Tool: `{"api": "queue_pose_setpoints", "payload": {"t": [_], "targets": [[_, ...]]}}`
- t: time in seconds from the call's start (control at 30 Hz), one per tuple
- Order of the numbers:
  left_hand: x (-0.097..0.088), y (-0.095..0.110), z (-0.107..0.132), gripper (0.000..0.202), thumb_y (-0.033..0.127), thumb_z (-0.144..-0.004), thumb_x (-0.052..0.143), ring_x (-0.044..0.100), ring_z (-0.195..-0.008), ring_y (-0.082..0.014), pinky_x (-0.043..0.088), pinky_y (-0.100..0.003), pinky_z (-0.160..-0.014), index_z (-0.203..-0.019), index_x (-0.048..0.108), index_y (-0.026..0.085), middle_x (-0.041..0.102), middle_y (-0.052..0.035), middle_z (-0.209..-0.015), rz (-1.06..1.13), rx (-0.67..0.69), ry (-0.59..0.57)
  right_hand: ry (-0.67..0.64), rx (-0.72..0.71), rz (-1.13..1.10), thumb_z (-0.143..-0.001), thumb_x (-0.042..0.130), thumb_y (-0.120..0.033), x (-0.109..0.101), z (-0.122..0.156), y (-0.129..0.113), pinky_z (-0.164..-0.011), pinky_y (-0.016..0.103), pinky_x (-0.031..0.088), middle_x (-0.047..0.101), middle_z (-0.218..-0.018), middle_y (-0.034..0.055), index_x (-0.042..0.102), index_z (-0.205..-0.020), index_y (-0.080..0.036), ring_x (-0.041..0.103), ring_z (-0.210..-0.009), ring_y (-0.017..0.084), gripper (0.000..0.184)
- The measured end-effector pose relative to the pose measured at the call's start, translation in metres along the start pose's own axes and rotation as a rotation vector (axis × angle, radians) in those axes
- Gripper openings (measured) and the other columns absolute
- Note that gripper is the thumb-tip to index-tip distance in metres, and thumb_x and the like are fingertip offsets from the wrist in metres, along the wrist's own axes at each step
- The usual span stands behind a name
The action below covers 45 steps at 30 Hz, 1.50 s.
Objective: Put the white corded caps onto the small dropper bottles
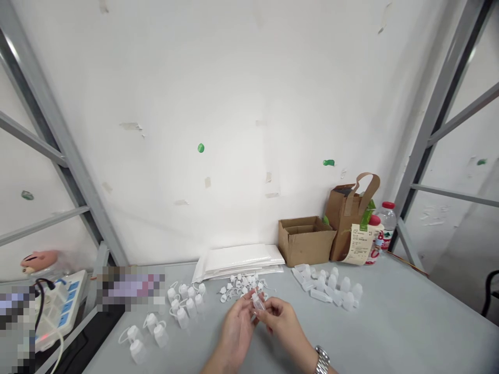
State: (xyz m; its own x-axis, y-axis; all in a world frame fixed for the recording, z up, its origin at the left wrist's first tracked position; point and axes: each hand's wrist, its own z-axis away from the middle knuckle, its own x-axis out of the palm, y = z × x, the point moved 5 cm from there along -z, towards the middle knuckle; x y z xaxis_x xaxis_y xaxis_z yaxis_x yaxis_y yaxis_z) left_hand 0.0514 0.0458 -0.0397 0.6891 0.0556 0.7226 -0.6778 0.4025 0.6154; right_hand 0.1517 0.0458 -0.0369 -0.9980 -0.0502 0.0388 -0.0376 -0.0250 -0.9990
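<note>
Here, two bare hands meet low in the middle of the view, above a grey tabletop. The left hand and the right hand, which wears a metal wristwatch, are both partly curled, their fingers pinched together on a small translucent plastic bottle. They hold it tilted, clear of the table. Just beyond them lies a heap of white caps with looped tethers. To the left, translucent bottles with tethered caps stand in loose groups, and to the right, a cluster of more bottles lies close together. Farther back, near the white wall, are a stack of flat white bags, an open cardboard box, a brown paper bag with handles and a plastic water bottle.
</note>
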Motion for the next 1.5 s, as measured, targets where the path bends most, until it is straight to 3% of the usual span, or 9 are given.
{"api": "queue_pose_setpoints", "payload": {"t": [0.23, 0.5, 0.67, 0.83, 1.0, 1.17, 1.27, 1.4, 1.5], "targets": [[0.001, -0.001, -0.002, 0.022, 0.017, -0.075, 0.044, 0.062, -0.075, -0.0190, 0.042, -0.030, -0.073, -0.090, 0.059, 0.013, 0.067, -0.0065, -0.077, -0.038, 0.007, -0.032, -0.127, -0.014, -0.044, -0.056, 0.070, -0.060, 0.003, 0.000, -0.004, -0.043, 0.022, 0.031, 0.057, -0.053, 0.0000, 0.061, -0.059, -0.012, 0.041, -0.042, 0.007, 0.048], [0.005, 0.002, 0.005, 0.024, 0.013, -0.080, 0.040, 0.061, -0.063, -0.0155, 0.045, -0.027, -0.064, -0.097, 0.057, 0.011, 0.065, -0.0046, -0.069, -0.051, -0.009, 0.072, -0.262, 0.035, -0.278, -0.061, 0.075, -0.046, 0.012, 0.007, -0.005, -0.045, 0.021, 0.026, 0.048, -0.052, -0.0042, 0.061, -0.055, -0.013, 0.040, -0.042, 0.006, 0.037], [0.005, -0.001, 0.010, 0.025, 0.017, -0.078, 0.048, 0.060, -0.058, -0.0134, 0.044, -0.023, -0.052, -0.099, 0.059, 0.011, 0.067, -0.0057, -0.073, -0.088, -0.030, 0.143, -0.452, 0.105, -0.529, -0.066, 0.073, -0.042, 0.022, 0.014, -0.010, -0.047, 0.020, 0.026, 0.051, -0.053, -0.0013, 0.065, -0.058, -0.010, 0.040, -0.045, 0.005, 0.034], [0.011, 0.010, 0.014, 0.031, 0.024, -0.075, 0.052, 0.065, -0.074, -0.0190, 0.048, -0.027, -0.054, -0.103, 0.060, 0.014, 0.069, -0.0099, -0.093, -0.149, 0.032, 0.030, -0.511, 0.140, -0.653, -0.065, 0.076, -0.038, 0.023, 0.015, -0.015, -0.049, 0.019, 0.026, 0.050, -0.055, -0.0025, 0.070, -0.072, -0.009, 0.038, -0.045, 0.004, 0.031], [0.015, 0.012, 0.014, 0.039, 0.045, -0.070, 0.064, 0.064, -0.086, -0.0226, 0.050, -0.026, -0.061, -0.092, 0.066, 0.013, 0.071, -0.0128, -0.093, -0.221, 0.085, -0.033, -0.497, 0.143, -0.656, -0.064, 0.076, -0.041, 0.024, 0.016, -0.012, -0.048, 0.019, 0.027, 0.053, -0.056, -0.0017, 0.069, -0.071, -0.009, 0.040, -0.045, 0.004, 0.034], [0.010, 0.016, 0.009, 0.047, 0.046, -0.057, 0.075, 0.067, -0.079, -0.0227, 0.050, -0.027, -0.062, -0.090, 0.066, 0.014, 0.072, -0.0124, -0.090, -0.318, 0.233, 0.003, -0.387, 0.112, -0.489, -0.068, 0.069, -0.051, 0.016, 0.008, -0.007, -0.054, 0.022, 0.035, 0.062, -0.064, 0.0033, 0.067, -0.068, -0.011, 0.050, -0.050, 0.008, 0.040], [-0.001, 0.030, 0.006, 0.050, 0.046, -0.062, 0.072, 0.068, -0.081, -0.0233, 0.052, -0.031, -0.070, -0.101, 0.058, 0.017, 0.072, -0.0110, -0.091, -0.291, 0.361, 0.101, -0.166, 0.078, -0.273, -0.068, 0.065, -0.058, -0.010, -0.007, -0.005, -0.057, 0.026, 0.040, 0.065, -0.068, 0.0043, 0.068, -0.079, -0.013, 0.053, -0.052, 0.011, 0.046], [-0.011, 0.044, 0.004, 0.057, 0.047, -0.068, 0.067, 0.069, -0.071, -0.0243, 0.052, -0.030, -0.051, -0.112, 0.040, 0.024, 0.069, -0.0106, -0.098, -0.355, 0.448, 0.223, 0.175, -0.048, -0.055, -0.064, 0.066, -0.055, -0.050, -0.024, -0.003, -0.053, 0.028, 0.041, 0.061, -0.062, 0.0013, 0.068, -0.078, -0.016, 0.050, -0.050, 0.013, 0.041], [-0.014, 0.044, 0.005, 0.053, 0.046, -0.068, 0.066, 0.070, -0.069, -0.0240, 0.048, -0.025, -0.042, -0.105, 0.035, 0.026, 0.067, -0.0111, -0.105, -0.378, 0.491, 0.273, 0.264, -0.157, 0.134, -0.071, 0.061, -0.046, -0.058, -0.027, 0.000, -0.058, 0.032, 0.044, 0.061, -0.064, 0.0028, 0.067, -0.076, -0.019, 0.054, -0.058, 0.019, 0.028]]}}
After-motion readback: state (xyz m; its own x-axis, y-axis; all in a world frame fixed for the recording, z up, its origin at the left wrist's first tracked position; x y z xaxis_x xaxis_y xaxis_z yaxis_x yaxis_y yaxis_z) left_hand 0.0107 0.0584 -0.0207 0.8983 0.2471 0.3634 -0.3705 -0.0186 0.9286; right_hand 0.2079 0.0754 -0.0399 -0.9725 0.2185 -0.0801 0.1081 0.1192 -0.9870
